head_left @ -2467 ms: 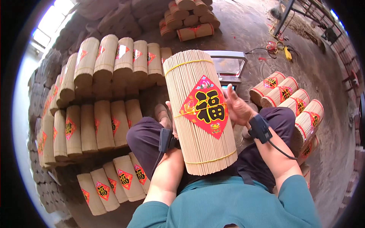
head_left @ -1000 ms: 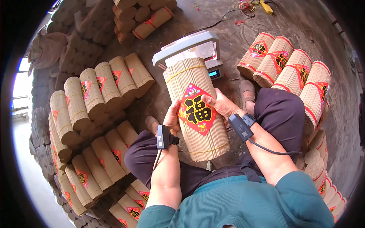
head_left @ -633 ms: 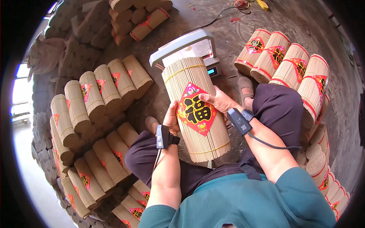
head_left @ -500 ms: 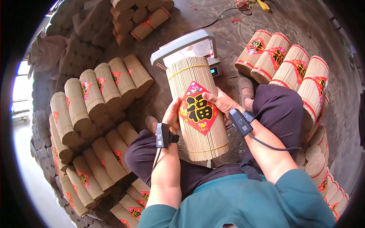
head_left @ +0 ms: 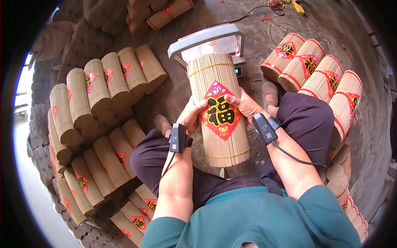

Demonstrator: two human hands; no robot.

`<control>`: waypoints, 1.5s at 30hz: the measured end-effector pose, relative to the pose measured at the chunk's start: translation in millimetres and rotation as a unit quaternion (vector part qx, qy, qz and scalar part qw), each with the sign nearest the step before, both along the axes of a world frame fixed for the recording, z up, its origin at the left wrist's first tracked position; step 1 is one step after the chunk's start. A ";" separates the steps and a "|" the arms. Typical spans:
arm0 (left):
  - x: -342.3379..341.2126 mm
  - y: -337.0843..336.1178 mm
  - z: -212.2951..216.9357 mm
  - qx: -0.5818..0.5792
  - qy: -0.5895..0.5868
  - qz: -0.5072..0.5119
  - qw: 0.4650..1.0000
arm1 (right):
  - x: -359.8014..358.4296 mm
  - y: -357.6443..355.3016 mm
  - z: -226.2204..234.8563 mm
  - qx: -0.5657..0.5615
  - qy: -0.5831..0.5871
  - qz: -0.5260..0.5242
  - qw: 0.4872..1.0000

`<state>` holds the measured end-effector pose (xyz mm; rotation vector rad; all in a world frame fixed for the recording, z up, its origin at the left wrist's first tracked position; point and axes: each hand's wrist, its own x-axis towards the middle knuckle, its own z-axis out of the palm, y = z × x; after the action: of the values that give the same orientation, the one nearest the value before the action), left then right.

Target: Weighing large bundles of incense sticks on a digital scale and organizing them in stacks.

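Between my hands is a thick round bundle of thin straw-coloured sticks (head_left: 225,153), bound near each end by a yellow band. A red diamond-shaped paper label (head_left: 221,129) with a black character lies on its front. My left hand (head_left: 191,113) grips the bundle's left side, its thumb near the label's edge. From the right, my right hand (head_left: 245,106) holds it, thumb across the label's right part. Most of my fingers are hidden behind the bundle. Its far end overlaps a weighing scale (head_left: 207,38) with a grey raised frame and a small lit display (head_left: 237,71).
Stacked stick bundles (head_left: 97,84) with red labels rise on my left. Several red-banded bundles (head_left: 308,66) stand in a row at the right, with more stacked below. A dark cable (head_left: 244,12) and a yellow item (head_left: 297,7) lie on the far floor.
The view has shifted a little. My left thumb has come further onto the bundle's front, near the label. Both hands keep hold of the bundle.
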<state>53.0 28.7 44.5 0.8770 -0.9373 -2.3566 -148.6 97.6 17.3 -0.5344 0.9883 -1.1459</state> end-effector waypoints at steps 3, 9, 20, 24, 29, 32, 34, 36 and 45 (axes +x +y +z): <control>2.9 -0.2 2.1 -0.004 -0.004 -0.001 1.000 | 0.5 -2.4 18.4 -0.008 -0.008 0.028 1.000; 5.9 1.4 -8.5 0.006 0.022 -0.004 1.000 | 1.0 -1.4 18.0 0.004 0.016 0.005 1.000; -3.0 0.3 -17.1 0.074 0.021 0.070 0.995 | 0.7 -6.1 2.9 -0.005 -0.016 -0.016 1.000; -3.7 -3.2 -24.3 0.098 0.031 0.075 0.992 | -0.1 -10.2 -4.4 0.011 -0.014 -0.018 1.000; -6.2 -8.5 -33.5 0.094 0.024 0.089 0.991 | -4.3 -18.7 -10.3 0.014 -0.024 -0.016 0.999; -10.3 -12.9 -35.5 0.086 0.018 0.087 0.992 | -5.7 -21.7 -18.5 0.015 -0.009 -0.032 0.999; -12.2 -16.1 -36.1 0.071 0.004 0.084 0.994 | -6.7 -19.3 -16.0 0.022 -0.022 -0.025 0.999; -10.0 -12.1 -34.5 0.073 0.011 0.076 0.994 | -5.5 -16.7 -3.5 0.016 -0.052 -0.005 0.999; -17.5 -21.2 -41.3 0.048 -0.009 0.103 0.993 | -13.5 -32.9 -14.5 0.019 -0.020 -0.004 1.000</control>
<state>35.5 7.5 3.2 0.9838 -0.7089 -2.2333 -162.1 64.7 2.8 -0.4755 0.9773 -1.1383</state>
